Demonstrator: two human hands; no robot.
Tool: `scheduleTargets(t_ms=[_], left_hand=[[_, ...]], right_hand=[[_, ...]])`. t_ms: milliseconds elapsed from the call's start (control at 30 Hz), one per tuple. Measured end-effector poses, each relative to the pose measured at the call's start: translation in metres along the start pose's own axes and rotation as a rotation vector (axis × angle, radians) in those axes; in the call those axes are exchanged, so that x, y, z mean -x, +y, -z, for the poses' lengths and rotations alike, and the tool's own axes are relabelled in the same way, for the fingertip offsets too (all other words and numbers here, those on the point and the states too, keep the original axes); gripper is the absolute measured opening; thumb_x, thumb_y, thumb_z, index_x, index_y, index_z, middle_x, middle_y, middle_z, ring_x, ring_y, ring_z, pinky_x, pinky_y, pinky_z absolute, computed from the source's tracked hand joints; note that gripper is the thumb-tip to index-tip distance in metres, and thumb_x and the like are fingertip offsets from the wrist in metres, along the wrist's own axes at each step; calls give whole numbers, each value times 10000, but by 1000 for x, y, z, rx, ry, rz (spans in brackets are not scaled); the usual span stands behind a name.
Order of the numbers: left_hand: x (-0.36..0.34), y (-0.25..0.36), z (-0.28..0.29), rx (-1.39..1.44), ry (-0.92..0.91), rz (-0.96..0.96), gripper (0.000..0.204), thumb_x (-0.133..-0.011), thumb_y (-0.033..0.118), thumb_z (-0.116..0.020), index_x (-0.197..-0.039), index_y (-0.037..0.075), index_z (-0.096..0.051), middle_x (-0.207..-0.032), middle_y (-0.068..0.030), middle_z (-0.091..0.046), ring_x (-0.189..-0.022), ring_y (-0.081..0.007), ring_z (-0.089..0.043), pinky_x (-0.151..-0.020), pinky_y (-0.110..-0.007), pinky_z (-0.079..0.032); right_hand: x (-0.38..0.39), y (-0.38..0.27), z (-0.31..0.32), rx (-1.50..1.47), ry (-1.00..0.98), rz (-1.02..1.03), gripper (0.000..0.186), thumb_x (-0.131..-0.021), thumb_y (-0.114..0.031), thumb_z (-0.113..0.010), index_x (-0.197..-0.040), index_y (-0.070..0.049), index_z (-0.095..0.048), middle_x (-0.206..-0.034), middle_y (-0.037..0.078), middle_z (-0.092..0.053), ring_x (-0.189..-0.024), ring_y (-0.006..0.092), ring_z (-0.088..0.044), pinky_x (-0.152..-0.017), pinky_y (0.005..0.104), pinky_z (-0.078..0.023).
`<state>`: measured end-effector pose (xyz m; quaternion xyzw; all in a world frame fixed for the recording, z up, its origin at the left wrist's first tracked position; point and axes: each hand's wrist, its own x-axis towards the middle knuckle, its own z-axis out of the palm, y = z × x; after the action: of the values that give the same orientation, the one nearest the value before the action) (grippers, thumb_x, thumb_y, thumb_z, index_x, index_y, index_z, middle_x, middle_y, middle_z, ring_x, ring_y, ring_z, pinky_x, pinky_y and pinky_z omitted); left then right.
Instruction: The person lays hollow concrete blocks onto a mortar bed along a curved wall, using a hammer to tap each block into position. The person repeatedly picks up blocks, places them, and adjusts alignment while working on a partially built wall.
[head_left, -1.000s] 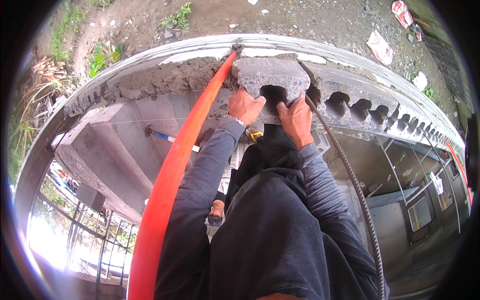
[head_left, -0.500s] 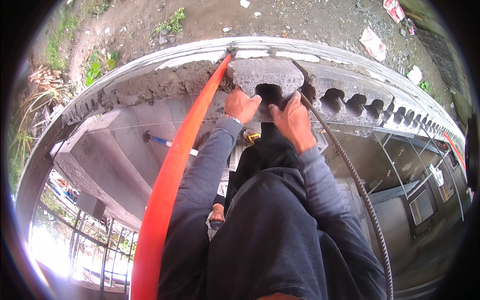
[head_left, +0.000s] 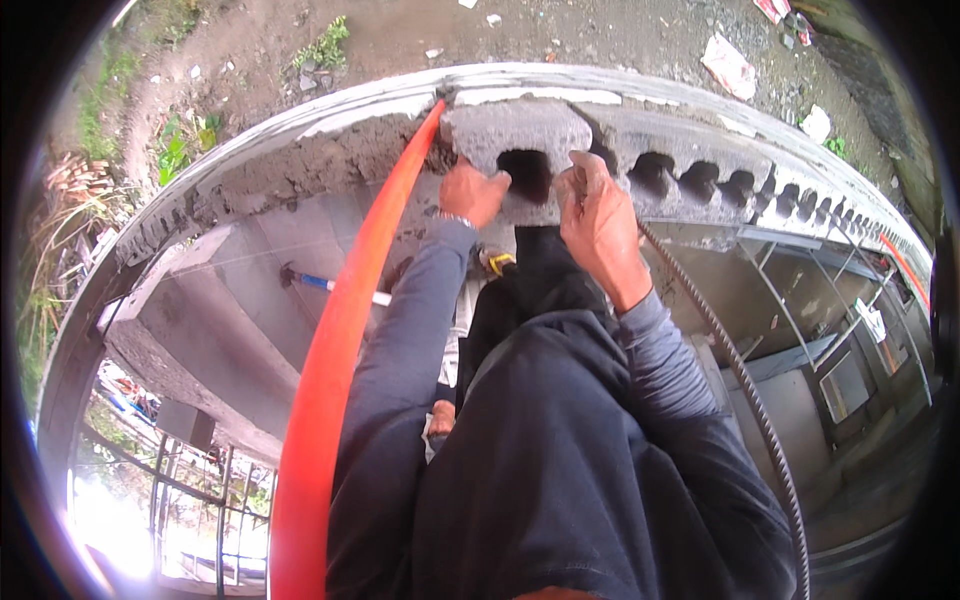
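Note:
A grey hollow concrete block (head_left: 517,127) lies on top of the wall (head_left: 395,105), with a dark hollow facing me. My left hand (head_left: 472,194) is closed on the left part of this block, its thumb along the edge of the hollow. My right hand (head_left: 600,220) is raised in front of the block's right end, fingers bent and fingertips close together. I see nothing between them. A ribbed steel bar (head_left: 730,350) rises past my right forearm and goes out of sight behind that hand. Close to my left arm stands a long orange tube (head_left: 370,270), reaching up to the wall top.
More hollow blocks (head_left: 700,180) run along the wall to the right; rough mortar (head_left: 290,185) covers its top on the left. Below are concrete steps (head_left: 215,310), a hammer with a blue-and-white handle (head_left: 335,285), and metal framing (head_left: 800,310). Another person's hand or foot (head_left: 441,415) shows below.
My right hand has let go of the block's right side and lifted, its fingers curling together. My left hand stays on the block. The whole view has shifted slightly.

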<state>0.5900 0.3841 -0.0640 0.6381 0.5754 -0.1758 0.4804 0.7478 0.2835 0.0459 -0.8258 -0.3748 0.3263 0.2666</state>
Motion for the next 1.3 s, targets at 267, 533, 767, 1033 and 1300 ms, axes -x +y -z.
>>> scheduleTargets(t_ms=[267, 533, 767, 1033, 1300], left_hand=[[-5, -8, 1, -54, -27, -96, 609, -809, 388, -707, -1234, -41, -623, -1197, -288, -684, -1151, -441, -642, -1010, -465, -501], [-28, -30, -18, -221, 2, -134, 620, -849, 557, -600, -935, -44, -730, -1035, -317, -687, -1099, -447, -652, -980, -472, -488], [-43, -27, -23, -336, 13, -218, 639, -867, 543, -571, -1127, -18, -733, -1228, -302, -661, -1219, -421, -615, -1066, -450, -458], [-61, -46, -29, -389, 21, -309, 608, -873, 527, -566, -1092, -13, -741, -1206, -298, -669, -1210, -418, -616, -1069, -440, -443], [-35, -24, -22, -315, 20, -205, 613, -862, 537, -577, -1066, -16, -743, -1180, -302, -677, -1193, -406, -628, -1057, -437, -447]], right_hand=[[85, 61, 11, -33, -260, -427, 189, -962, -161, -582, -1030, -23, -692, -873, 206, -741, -854, 356, -740, -776, 440, -563], [131, 119, -37, -779, -108, -736, 411, -1020, -335, -628, -1196, 36, -643, -1088, 134, -727, -934, 221, -724, -827, 339, -585], [105, 128, -86, -1302, 54, -622, 511, -989, -357, -699, -1285, 45, -589, -1167, 143, -697, -1051, 249, -710, -887, 361, -570], [89, 104, -102, -1256, 223, -652, 394, -999, -250, -694, -1174, 86, -589, -1130, 165, -682, -1060, 294, -709, -919, 384, -582], [88, 111, -95, -1303, 198, -708, 327, -1011, -193, -670, -1163, 83, -585, -1133, 153, -683, -1041, 279, -717, -896, 353, -582]])
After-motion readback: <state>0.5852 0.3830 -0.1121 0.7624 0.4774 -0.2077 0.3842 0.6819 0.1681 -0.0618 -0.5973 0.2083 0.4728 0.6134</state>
